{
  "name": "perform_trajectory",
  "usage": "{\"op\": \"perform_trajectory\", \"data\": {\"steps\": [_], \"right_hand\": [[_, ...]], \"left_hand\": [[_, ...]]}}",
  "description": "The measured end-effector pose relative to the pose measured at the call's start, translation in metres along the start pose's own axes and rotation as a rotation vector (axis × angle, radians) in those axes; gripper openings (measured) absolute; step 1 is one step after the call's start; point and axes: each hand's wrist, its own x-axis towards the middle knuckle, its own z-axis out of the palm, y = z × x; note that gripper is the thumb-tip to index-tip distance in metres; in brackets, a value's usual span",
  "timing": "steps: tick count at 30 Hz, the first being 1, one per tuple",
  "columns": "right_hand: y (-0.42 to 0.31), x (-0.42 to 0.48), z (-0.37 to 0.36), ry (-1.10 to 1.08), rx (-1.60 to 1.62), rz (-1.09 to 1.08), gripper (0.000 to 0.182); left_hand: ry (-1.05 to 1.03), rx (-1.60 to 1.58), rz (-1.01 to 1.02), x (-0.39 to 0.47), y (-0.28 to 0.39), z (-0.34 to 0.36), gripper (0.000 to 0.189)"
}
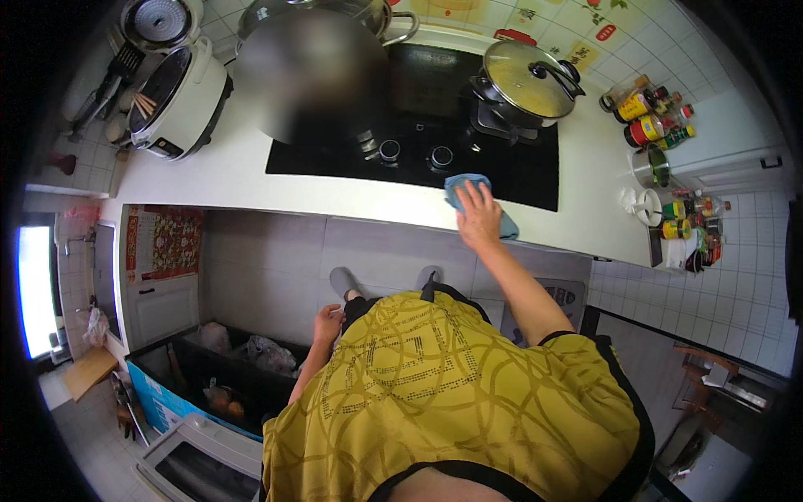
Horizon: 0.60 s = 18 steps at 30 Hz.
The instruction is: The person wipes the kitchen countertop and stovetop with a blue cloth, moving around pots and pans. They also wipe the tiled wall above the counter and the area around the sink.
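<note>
My right hand (480,216) presses a blue cloth (460,183) flat against the front of the white countertop (351,194). The cloth reaches over the near edge of the black cooktop (414,160), and its other end lies at the counter's front edge. Just beyond my fingers are two round control knobs (441,157). Down at my left side, my left hand (329,323) hangs with loosely bent fingers, holding nothing that I can see. A lidded pan (530,81) with a glass lid stands on the cooktop's right burner.
A white rice cooker (188,103) stands at the counter's left. Bottles (652,125) and a steel pot (649,166) line the right side. A blurred area hides much of the left burner. Behind my left arm sits an open box (150,383) holding bagged items.
</note>
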Motion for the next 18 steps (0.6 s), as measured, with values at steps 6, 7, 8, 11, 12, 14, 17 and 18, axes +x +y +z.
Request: {"op": "perform_trajectory", "data": {"steps": [6, 7, 8, 11, 12, 14, 17, 18], "right_hand": [[-0.089, 0.026, 0.021, -0.058, 0.103, -0.15, 0.054], [-0.106, 0.032, 0.026, -0.061, 0.103, -0.2, 0.053], [-0.119, 0.036, 0.032, -0.068, 0.1, -0.244, 0.053], [-0.157, 0.048, 0.047, -0.1, 0.11, -0.279, 0.051], [-0.174, 0.052, 0.049, -0.1, 0.146, -0.295, 0.05], [-0.201, 0.057, 0.056, -0.092, 0.147, -0.335, 0.05], [-0.215, 0.059, 0.062, -0.096, 0.114, -0.402, 0.05], [-0.203, 0.06, 0.067, -0.11, 0.117, -0.382, 0.05]], "left_hand": [[-0.045, -0.07, -0.02, -0.008, -0.002, -0.021, 0.027], [-0.064, -0.175, -0.066, 0.002, -0.031, -0.032, 0.027], [-0.089, -0.279, -0.113, 0.008, -0.048, -0.04, 0.027], [-0.034, -0.082, -0.097, -0.005, -0.023, -0.059, 0.026], [-0.023, -0.165, -0.107, -0.002, -0.038, -0.068, 0.026], [-0.016, -0.324, -0.12, 0.02, -0.087, -0.094, 0.026], [-0.108, -0.477, -0.147, 0.047, -0.134, -0.13, 0.027], [-0.023, -0.214, -0.131, 0.043, -0.097, -0.115, 0.027]]}}
